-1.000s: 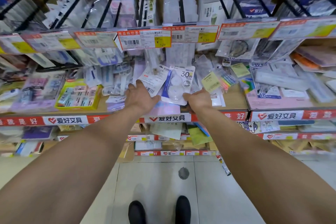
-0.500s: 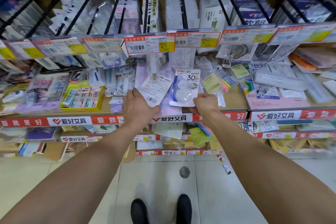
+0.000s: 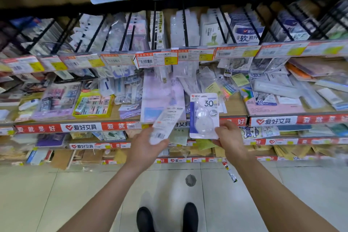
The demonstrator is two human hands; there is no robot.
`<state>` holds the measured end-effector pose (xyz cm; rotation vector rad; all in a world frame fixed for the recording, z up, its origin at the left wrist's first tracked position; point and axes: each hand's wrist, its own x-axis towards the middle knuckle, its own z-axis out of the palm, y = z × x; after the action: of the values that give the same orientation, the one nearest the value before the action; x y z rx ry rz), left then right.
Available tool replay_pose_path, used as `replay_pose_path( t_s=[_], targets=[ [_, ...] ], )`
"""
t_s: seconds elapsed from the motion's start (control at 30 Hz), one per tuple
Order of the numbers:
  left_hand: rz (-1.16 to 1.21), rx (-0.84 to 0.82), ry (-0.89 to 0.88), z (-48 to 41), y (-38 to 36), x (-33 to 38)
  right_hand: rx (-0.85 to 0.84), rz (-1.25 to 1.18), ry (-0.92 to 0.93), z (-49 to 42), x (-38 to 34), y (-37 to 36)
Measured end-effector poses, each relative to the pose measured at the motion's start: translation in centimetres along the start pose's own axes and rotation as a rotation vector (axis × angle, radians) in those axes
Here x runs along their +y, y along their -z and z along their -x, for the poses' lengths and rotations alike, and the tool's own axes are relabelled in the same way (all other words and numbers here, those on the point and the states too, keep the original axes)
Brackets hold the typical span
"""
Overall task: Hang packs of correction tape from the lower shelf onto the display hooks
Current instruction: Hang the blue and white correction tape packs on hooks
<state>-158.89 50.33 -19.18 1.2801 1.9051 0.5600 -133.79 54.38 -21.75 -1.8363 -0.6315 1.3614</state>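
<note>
The left hand (image 3: 144,147) pinches a back-facing pack (image 3: 166,122), and the right hand (image 3: 230,139) pinches the 30m pack (image 3: 204,115) at its three o'clock, both before the lower shelf (image 3: 84,127) edge. The display hooks (image 3: 185,28) at twelve o'clock look crowded; such corner pinches may let a pack twist and slip.

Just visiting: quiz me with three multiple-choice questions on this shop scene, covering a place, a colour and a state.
1. Where is the 30m pack? A on the floor; B in the right hand; C on a hook.
2. Its side stripe is: A blue; B green; C orange.
3. The left hand is: A empty; B curled in a fist; C gripping a second pack.
Answers: B, that hand pinches its lower right corner; A, a blue band runs down its left edge; C, it clasps a pack, barcode side showing.
</note>
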Motion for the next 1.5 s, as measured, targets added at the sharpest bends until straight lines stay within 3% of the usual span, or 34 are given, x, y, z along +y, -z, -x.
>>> replay_pose_path(
  t_s=[0.2,0.37,0.5,0.83,1.5],
  targets=[
    [0.426,-0.294,0.165,2.7,1.6,0.2,0.014,-0.062,0.064,3.3,-0.5,2.0],
    [0.895,-0.350,0.292,3.7,2.9,1.6,-0.027,-0.093,0.136,5.3,-3.0,2.4],
    [1.118,-0.371,0.355,4.5,4.1,2.3,-0.097,-0.086,0.215,6.7,-5.6,2.5],
    [1.388,-0.418,0.312,5.9,6.3,4.2,-0.235,-0.293,0.356,10.7,-13.0,0.8],
    [1.488,-0.398,0.042,5.2,7.9,8.0,-0.254,-0.472,0.682,9.6,-25.3,-3.1]
  ],
)
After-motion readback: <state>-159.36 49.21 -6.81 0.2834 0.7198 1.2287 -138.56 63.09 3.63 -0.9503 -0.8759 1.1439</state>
